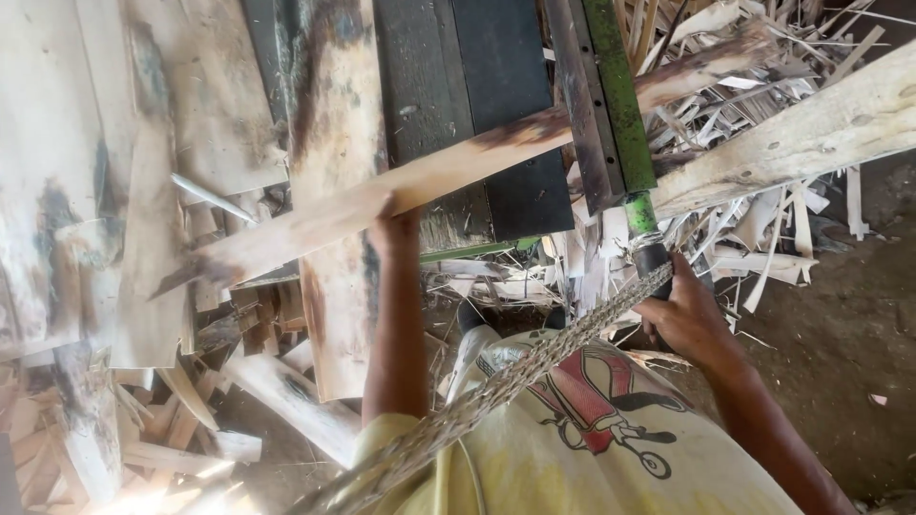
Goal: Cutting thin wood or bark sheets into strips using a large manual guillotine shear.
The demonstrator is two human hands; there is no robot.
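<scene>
Your left hand point(394, 227) presses a long wood strip point(458, 172) lying across the dark machine bed point(496, 86). Your right hand point(682, 310) is closed around the black grip of the green lever point(625, 105), scrap pile point(763, 219) far right.

Left hand point(393, 232) outstretched, fingers curled; right hand point(689, 315) lower, fist clenched

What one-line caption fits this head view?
Left hand steadies a long pale wooden plank; right hand grips a green metal lever's black handle.

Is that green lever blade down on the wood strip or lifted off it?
Down: the green lever blade lies across the wood strip. The right hand grips its handle; the left hand holds the strip.
</scene>
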